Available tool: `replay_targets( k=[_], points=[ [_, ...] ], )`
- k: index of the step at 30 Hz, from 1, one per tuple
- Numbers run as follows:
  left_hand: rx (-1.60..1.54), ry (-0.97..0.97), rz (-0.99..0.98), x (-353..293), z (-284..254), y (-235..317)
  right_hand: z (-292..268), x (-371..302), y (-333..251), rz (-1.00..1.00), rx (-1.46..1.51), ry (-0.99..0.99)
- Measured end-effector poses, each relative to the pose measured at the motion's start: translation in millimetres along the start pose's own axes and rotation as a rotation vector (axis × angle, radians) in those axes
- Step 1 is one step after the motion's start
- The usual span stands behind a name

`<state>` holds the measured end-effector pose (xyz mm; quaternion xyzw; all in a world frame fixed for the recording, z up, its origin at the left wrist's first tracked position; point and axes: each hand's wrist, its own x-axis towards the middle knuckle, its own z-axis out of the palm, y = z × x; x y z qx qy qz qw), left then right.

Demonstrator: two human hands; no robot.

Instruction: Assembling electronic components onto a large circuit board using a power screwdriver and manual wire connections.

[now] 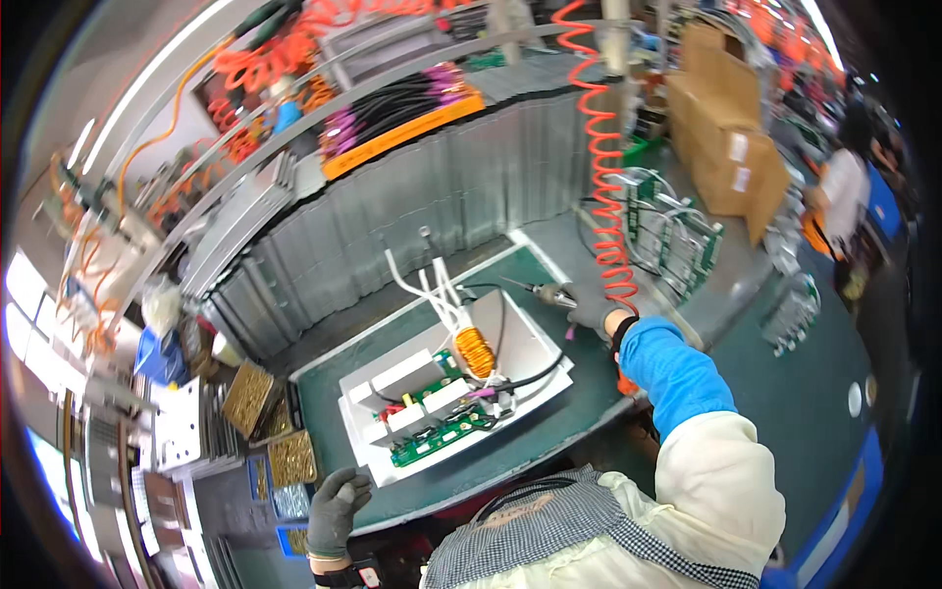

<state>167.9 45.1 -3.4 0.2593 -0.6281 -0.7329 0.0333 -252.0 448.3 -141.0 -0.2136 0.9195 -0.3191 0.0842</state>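
In my gloved right hand (592, 306), beyond the right end of a metal chassis, is a slim power screwdriver (551, 294) with its thin bit pointing left. A coiled red hose (610, 221) hangs down beside that hand. The light grey chassis (535, 378) lies at a slant on the green work mat (329, 393). It carries a green circuit board (432, 444), a copper-wound coil (475, 351), and white (446, 299) and black cables. My gloved left hand (339, 508) hovers by the mat's near left edge, fingers loosely bent and apart, apparently holding nothing.
Trays of brass-coloured screws (291, 459) stand left of the mat, near stacked metal plates (191, 427). Behind a grey barrier (432, 191) sits an orange crate (404, 134) of black cables. Circuit boards (672, 240) and a cardboard box (716, 147) are at right; a person (844, 191) is farther off.
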Motion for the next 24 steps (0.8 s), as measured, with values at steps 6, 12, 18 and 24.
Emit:
replay_targets(
  k=[6,12,18,24],
  points=[
    [-0.11,0.054,-0.266,-23,31,-55,-22,62,-69,-0.077,0.019,-0.252],
    [-0.274,-0.217,-0.434,21,105,-91,-28,91,-164,-0.253,-0.247,-0.483],
    [-0.723,-0.27,-0.302,48,119,-140,-6,85,-221,-0.146,0.048,-0.627],
    [-0.665,-0.238,-0.186,84,129,-155,18,100,-213,-0.321,0.146,-0.655]
  ],
)
